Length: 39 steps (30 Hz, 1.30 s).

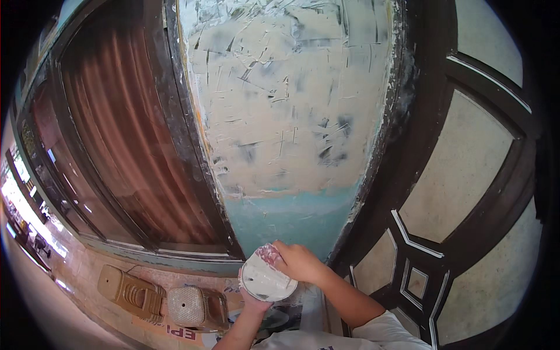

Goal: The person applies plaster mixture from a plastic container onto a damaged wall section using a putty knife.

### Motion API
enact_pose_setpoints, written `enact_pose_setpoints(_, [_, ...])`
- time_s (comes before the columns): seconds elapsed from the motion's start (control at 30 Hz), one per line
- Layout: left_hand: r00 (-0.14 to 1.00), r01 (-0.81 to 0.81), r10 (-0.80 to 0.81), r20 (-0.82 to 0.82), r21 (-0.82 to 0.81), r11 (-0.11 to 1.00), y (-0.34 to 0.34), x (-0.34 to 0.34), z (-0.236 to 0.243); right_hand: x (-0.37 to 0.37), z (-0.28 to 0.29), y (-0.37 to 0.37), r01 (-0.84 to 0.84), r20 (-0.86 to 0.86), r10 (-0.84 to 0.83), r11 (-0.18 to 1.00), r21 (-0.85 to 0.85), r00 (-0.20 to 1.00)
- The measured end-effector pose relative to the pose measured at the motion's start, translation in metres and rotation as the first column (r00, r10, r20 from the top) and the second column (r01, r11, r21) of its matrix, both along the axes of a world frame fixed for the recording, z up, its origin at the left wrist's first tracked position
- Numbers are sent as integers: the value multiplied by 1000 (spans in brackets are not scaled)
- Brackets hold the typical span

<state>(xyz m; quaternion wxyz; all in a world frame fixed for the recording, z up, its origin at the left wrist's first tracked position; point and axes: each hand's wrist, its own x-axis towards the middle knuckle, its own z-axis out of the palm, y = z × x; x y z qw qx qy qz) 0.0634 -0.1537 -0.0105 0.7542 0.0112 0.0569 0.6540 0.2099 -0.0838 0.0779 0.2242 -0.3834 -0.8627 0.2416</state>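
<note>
Tub (245, 284) of white paste (265, 281) held up before wall (286, 219), near its teal lower end; my left hand (255, 300) grasping tub from below; my right hand (300, 263) curled at tub's upper right rim, fingers (270, 255) smeared, can't tell if gripping anything; two stools (188, 306) on floor (67, 294), beside window's (175, 249) lower edge

wall: cream, streaked and blotched grey-black; lower band (286, 224) turquoise. curtain (131, 122) rust-brown, darker vertical striping. window frame (189, 140) dark brown. door (499, 192): dark brown, mottled beige panels, thin white edging. tub (259, 283): off-white inside, dark flecks. left stool (114, 286) tan; right stool (185, 306) paler, speckled seat. sleeve (382, 331) whitish.
</note>
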Motion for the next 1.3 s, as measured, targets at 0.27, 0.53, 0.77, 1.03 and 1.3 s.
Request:
enact_pose_setpoints(0.27, [999, -9, 12, -31, 113, 994, -4, -22, 16, -13, -10, -4, -35, -185, 29, 999, -33, 982])
enact_pose_setpoints(0.53, [989, -91, 105, -107, 131, 987, 8, -54, 10, -11, -10, -21, 136, -441, -153, 988, -71, 884])
enact_pose_setpoints(0.77, [990, -102, 112, -89, 113, 988, 17, -69, 26, -1, -32, -14, 219, -459, -133, 966, 140, 878])
enact_pose_setpoints(1.03, [990, -76, 90, -104, 138, 988, 18, -73, 25, -16, -56, -14, -31, -705, -308, 906, -423, 639])
enact_pose_setpoints(1.3, [990, -85, 106, -94, 205, 975, 34, -89, 21, -27, -72, 2, -483, -823, -509, 671, -562, 251])
